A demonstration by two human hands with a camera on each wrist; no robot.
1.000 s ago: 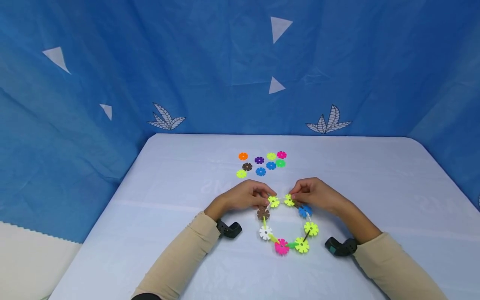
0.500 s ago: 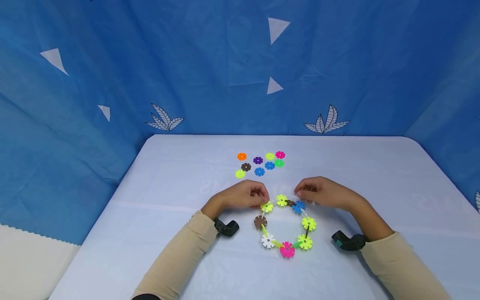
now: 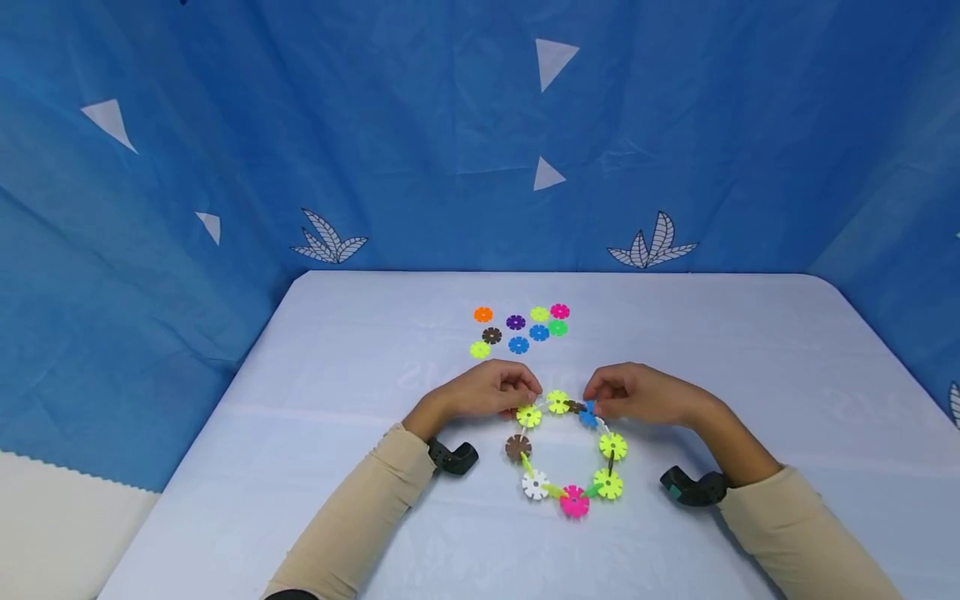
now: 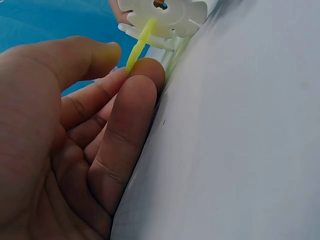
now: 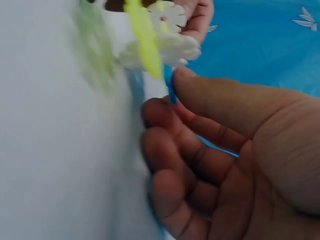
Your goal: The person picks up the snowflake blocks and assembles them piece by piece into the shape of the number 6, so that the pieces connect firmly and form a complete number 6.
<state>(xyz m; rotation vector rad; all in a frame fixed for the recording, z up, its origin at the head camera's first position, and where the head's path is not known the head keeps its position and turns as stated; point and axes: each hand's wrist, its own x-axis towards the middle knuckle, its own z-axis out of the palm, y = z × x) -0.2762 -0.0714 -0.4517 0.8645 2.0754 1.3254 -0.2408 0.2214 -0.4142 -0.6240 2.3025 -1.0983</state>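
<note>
A ring of slotted plastic snowflake discs, linked edge to edge, lies between my hands in the head view. Flat discs, among them a pink disc (image 3: pixel 574 502), a white disc (image 3: pixel 536 485) and a brown disc (image 3: pixel 518 448), alternate with discs standing on edge. My left hand (image 3: pixel 487 389) holds the yellow disc (image 3: pixel 528 417) at the ring's upper left; the left wrist view shows this disc edge-on at the fingertips, beside a white disc (image 4: pixel 172 15). With thumb and forefinger my right hand (image 3: pixel 637 393) pinches the blue disc (image 3: pixel 588 414) at the upper right, partly covering it.
Beyond the hands several loose discs lie flat on the white table (image 3: pixel 375 333), including an orange disc (image 3: pixel 483 315) and a purple disc (image 3: pixel 515 322). A blue curtain (image 3: pixel 450 125) hangs behind the table. Each wrist wears a black camera band (image 3: pixel 693 487).
Around half a second ago the right hand let go of the yellow disc at the top and moved right; now it grips the blue disc. The left hand shifted slightly left with its disc.
</note>
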